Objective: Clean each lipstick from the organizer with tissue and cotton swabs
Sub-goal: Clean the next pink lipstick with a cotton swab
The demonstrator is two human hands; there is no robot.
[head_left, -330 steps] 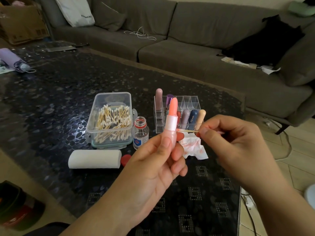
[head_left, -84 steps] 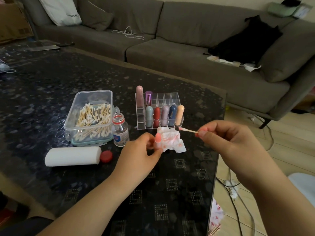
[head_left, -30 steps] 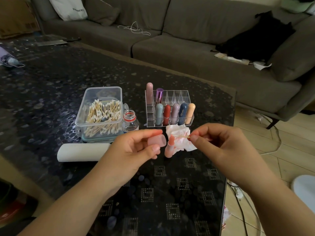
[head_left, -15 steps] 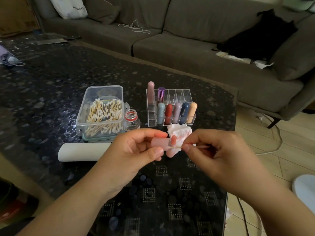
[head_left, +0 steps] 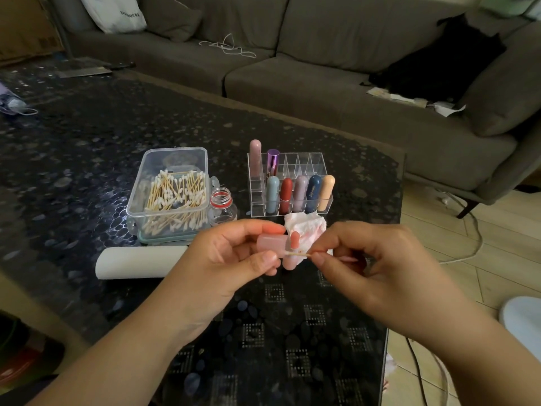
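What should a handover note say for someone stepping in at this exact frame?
Left hand pinches the pink cap. Right hand pinches a cotton swab, tip at the cap's mouth.
The uncapped lipstick lies by the stained tissue on the table.
Organizer holds seven capped lipsticks; swab box and open bottle are to its left.
Done: tissue shows wiping.
Left: finish the cap, recap, return it; cleaning of the others cannot be judged.

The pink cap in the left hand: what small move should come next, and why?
Probably ease the cotton swab tip into the open mouth of the pink cap and wipe inside. The left hand holds the cap sideways, the right hand pinches the swab pointing at it, and the uncapped lipstick stands beside the stained tissue.
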